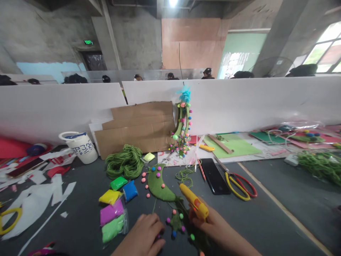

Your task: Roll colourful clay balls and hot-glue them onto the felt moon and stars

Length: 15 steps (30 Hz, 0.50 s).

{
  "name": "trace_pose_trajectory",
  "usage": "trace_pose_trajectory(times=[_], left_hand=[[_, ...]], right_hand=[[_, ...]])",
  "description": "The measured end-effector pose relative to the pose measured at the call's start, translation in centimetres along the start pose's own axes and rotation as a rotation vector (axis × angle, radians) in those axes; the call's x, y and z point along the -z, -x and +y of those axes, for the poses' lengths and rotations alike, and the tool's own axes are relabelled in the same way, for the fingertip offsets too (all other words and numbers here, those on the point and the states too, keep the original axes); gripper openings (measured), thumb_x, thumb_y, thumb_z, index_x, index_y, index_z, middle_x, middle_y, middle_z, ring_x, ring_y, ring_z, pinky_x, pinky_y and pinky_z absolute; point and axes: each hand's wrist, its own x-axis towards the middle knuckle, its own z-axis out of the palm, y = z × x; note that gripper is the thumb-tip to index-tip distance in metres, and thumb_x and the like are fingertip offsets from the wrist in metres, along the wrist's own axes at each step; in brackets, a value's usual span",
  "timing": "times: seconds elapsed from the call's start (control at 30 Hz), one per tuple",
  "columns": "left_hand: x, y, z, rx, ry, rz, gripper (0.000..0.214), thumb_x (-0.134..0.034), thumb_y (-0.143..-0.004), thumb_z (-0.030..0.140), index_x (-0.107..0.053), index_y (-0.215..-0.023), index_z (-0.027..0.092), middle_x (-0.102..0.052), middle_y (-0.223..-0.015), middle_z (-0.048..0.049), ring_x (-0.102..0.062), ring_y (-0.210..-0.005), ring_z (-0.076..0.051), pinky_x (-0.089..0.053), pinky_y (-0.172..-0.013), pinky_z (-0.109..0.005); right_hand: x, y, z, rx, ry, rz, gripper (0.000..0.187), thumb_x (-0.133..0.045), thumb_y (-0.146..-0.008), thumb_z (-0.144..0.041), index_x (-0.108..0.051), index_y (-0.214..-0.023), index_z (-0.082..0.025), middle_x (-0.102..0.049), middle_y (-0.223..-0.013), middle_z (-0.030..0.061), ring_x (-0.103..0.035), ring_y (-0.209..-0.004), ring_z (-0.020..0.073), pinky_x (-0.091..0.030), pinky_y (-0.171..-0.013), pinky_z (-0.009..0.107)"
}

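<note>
My right hand (213, 227) is wrapped around a yellow and orange glue gun (193, 201) whose nozzle points up and left toward a green felt crescent (158, 185) dotted with coloured pompoms. My left hand (145, 234) is curled low on the dark table (266, 220), its fingertips at a small green felt piece (176, 222) with pompoms. What those fingers pinch is too small to make out. Loose pink pompoms (145, 179) lie beside the crescent.
Bags of coloured clay (114, 206) lie left of my hands, with green yarn (125, 163) and a white bucket (80, 145) behind. A black phone (214, 176), yellow-and-red scissors (238, 183), cardboard (138, 128) and a decorated felt ornament (182, 124) stand against the white partition (253, 103). Paper scraps cover the left.
</note>
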Motion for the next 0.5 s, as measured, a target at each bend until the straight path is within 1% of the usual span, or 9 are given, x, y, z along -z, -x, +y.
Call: trace_pose_trajectory(times=[0.1, 0.17, 0.23, 0.3, 0.4, 0.43, 0.5], left_hand=[[-0.1, 0.3, 0.0, 0.009, -0.016, -0.044, 0.018, -0.055, -0.082, 0.03, -0.062, -0.097, 0.022, -0.062, -0.102, -0.0057, -0.056, -0.092, -0.023, -0.039, -0.086, -0.036], [-0.1, 0.2, 0.1, 0.022, 0.002, -0.015, 0.019, -0.054, -0.082, 0.029, -0.061, -0.098, 0.022, -0.063, -0.103, -0.0059, -0.055, -0.093, -0.023, -0.039, -0.087, -0.036], [-0.1, -0.3, 0.5, 0.059, 0.045, 0.04, 0.022, -0.053, -0.083, 0.029, -0.06, -0.102, 0.022, -0.061, -0.108, -0.0061, -0.053, -0.099, -0.023, -0.039, -0.089, -0.037], [-0.3, -1.1, 1.1, 0.117, 0.082, 0.092, 0.034, -0.059, -0.077, 0.032, -0.057, -0.11, 0.022, -0.058, -0.116, -0.0075, -0.049, -0.107, -0.026, -0.037, -0.094, -0.04], [-1.1, -2.5, 2.3, 0.176, 0.052, 0.171, 0.064, -0.071, -0.062, 0.034, -0.052, -0.12, 0.016, -0.054, -0.123, -0.0121, -0.043, -0.113, -0.032, -0.032, -0.099, -0.046], [-1.5, -2.9, 2.6, 0.173, 0.019, 0.185, 0.067, -0.071, -0.06, 0.032, -0.052, -0.122, 0.014, -0.054, -0.123, -0.0134, -0.043, -0.113, -0.034, -0.031, -0.099, -0.047], [-2.3, -3.6, 3.1, 0.143, -0.048, 0.189, 0.066, -0.065, -0.062, 0.026, -0.05, -0.125, 0.011, -0.055, -0.122, -0.0151, -0.044, -0.111, -0.034, -0.03, -0.099, -0.048]], right_hand=[[-0.3, 0.6, -0.2, -0.011, -0.012, -0.002, 0.013, -0.054, -0.074, -0.011, -0.057, -0.082, -0.02, -0.056, -0.077, -0.0016, -0.053, -0.072, 0.0152, -0.041, -0.066, 0.025], [-0.5, 0.9, -0.1, -0.019, -0.022, 0.002, 0.014, -0.054, -0.073, -0.01, -0.057, -0.082, -0.02, -0.056, -0.077, -0.0014, -0.053, -0.072, 0.0153, -0.041, -0.066, 0.024], [-0.7, 1.0, 0.1, -0.026, -0.035, 0.019, 0.015, -0.054, -0.072, -0.011, -0.057, -0.083, -0.02, -0.056, -0.077, -0.0009, -0.053, -0.071, 0.0157, -0.041, -0.065, 0.025], [-0.8, 1.0, 0.3, -0.027, -0.047, 0.041, 0.015, -0.055, -0.072, -0.012, -0.057, -0.084, -0.021, -0.055, -0.076, -0.0011, -0.052, -0.069, 0.0158, -0.041, -0.065, 0.026], [-0.8, 0.8, 0.4, -0.023, -0.064, 0.05, 0.018, -0.055, -0.071, -0.013, -0.057, -0.087, -0.021, -0.055, -0.077, -0.0014, -0.052, -0.07, 0.016, -0.042, -0.066, 0.027], [-0.8, 0.7, 0.4, -0.02, -0.069, 0.046, 0.019, -0.056, -0.07, -0.012, -0.057, -0.087, -0.021, -0.055, -0.077, -0.0014, -0.052, -0.07, 0.0162, -0.042, -0.066, 0.027], [-0.8, 0.7, 0.3, -0.018, -0.079, 0.042, 0.021, -0.056, -0.069, -0.012, -0.058, -0.087, -0.021, -0.056, -0.078, -0.0008, -0.052, -0.072, 0.0166, -0.042, -0.066, 0.026]])
